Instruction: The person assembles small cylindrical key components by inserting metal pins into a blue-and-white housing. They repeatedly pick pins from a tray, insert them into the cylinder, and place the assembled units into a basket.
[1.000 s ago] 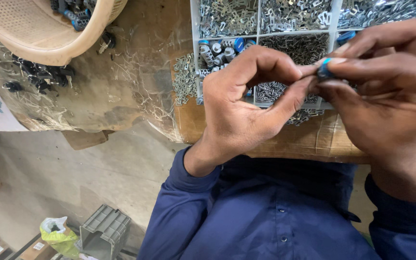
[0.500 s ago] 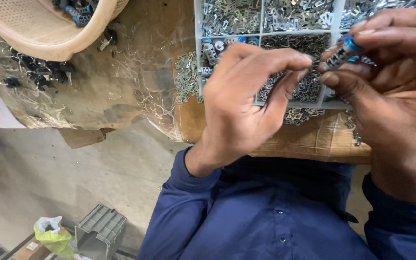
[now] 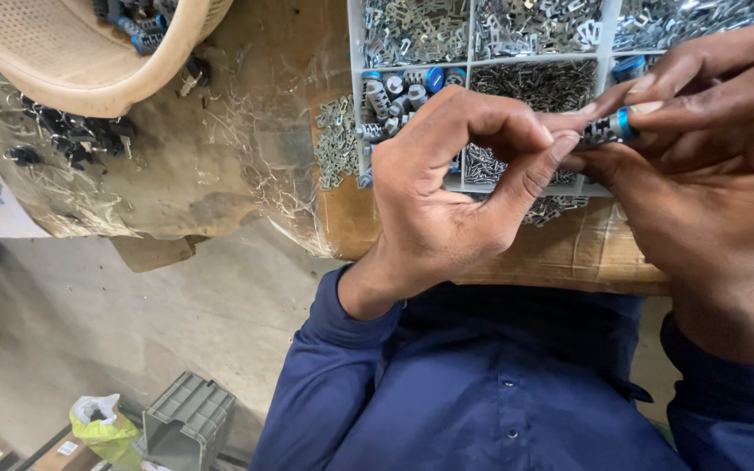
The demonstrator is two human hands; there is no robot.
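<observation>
My left hand (image 3: 455, 187) and my right hand (image 3: 700, 166) meet above a compartment tray (image 3: 355, 83) of small metal parts. Between the fingertips of both hands is a small metal cylinder with a blue ring (image 3: 608, 128). My right thumb and forefinger pinch its blue end, and my left thumb and forefinger touch its other end. One tray compartment holds more metal cylinders with blue caps (image 3: 403, 87); others hold flat silver stampings (image 3: 525, 26) and thin pins (image 3: 534, 83). My dark blue shirt (image 3: 499, 384) fills the bottom of the view.
A beige plastic basket (image 3: 71, 52) with dark parts sits at the top left on a worn, dirty bench (image 3: 220, 166). Loose silver pieces (image 3: 335, 139) lie beside the tray. On the floor below are a grey crate (image 3: 187, 419) and a yellow-green bag (image 3: 102, 427).
Both hands have shifted slightly up over the tray, still holding the blue-ringed cylinder between them. The cylinder now lies more level between the fingertips.
</observation>
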